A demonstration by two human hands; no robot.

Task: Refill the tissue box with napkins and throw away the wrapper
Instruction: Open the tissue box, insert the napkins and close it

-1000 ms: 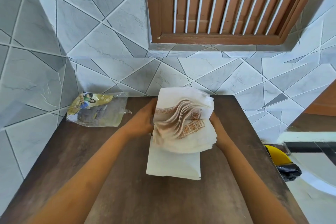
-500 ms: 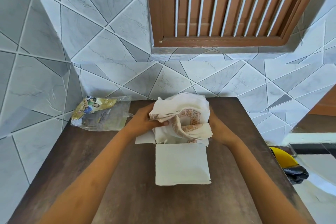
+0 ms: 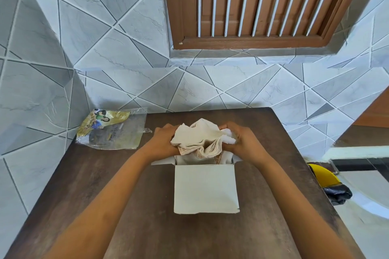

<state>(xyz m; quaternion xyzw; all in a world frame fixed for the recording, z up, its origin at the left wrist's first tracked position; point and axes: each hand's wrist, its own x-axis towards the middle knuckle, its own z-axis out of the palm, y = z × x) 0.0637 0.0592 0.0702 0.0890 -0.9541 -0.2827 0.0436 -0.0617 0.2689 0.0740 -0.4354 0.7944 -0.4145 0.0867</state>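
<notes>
Between the two hands, right over the open top of the white tissue box (image 3: pixel 206 189), sits a crumpled stack of napkins (image 3: pixel 199 140). The left hand (image 3: pixel 163 143) and right hand (image 3: pixel 239 141) are both wrapped round it, squeezing from either side. Plenty of bare tabletop near the forearms. The napkins look cream with brown patterned edges, bunched up. The clear wrapper (image 3: pixel 111 130) lies well left of the left hand, by the tiled wall. The table (image 3: pixel 105 185) is dark wood.
</notes>
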